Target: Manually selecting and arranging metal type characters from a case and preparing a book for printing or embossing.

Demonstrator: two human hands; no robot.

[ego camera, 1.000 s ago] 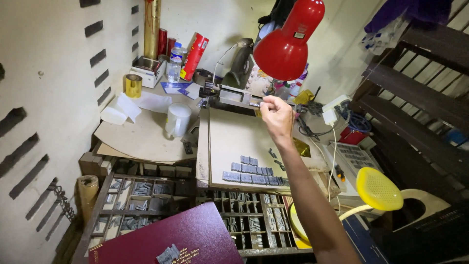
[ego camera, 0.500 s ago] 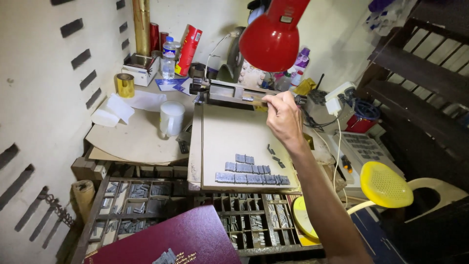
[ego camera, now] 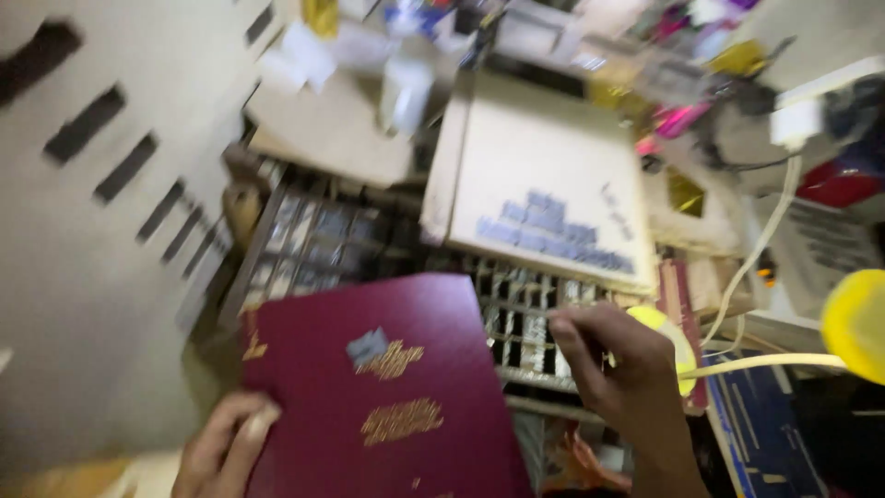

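A maroon hardcover with gold stamped lettering fills the lower middle of the blurred head view. My left hand grips its lower left corner from beneath. My right hand hovers at the cover's right edge, fingers curled; whether it pinches something small is unclear. Behind the cover lies a compartmented type tray holding several metal pieces. A pale board with rows of grey metal type blocks sits beyond it.
A white wall with dark slots runs along the left. Cardboard sheets and a white cup lie at the back. A yellow lamp head, white cables and cluttered items crowd the right side.
The view has tilted sharply down and blurred. My right hand has drawn back from the far press area to the maroon cover's right edge. My left hand has come into view.
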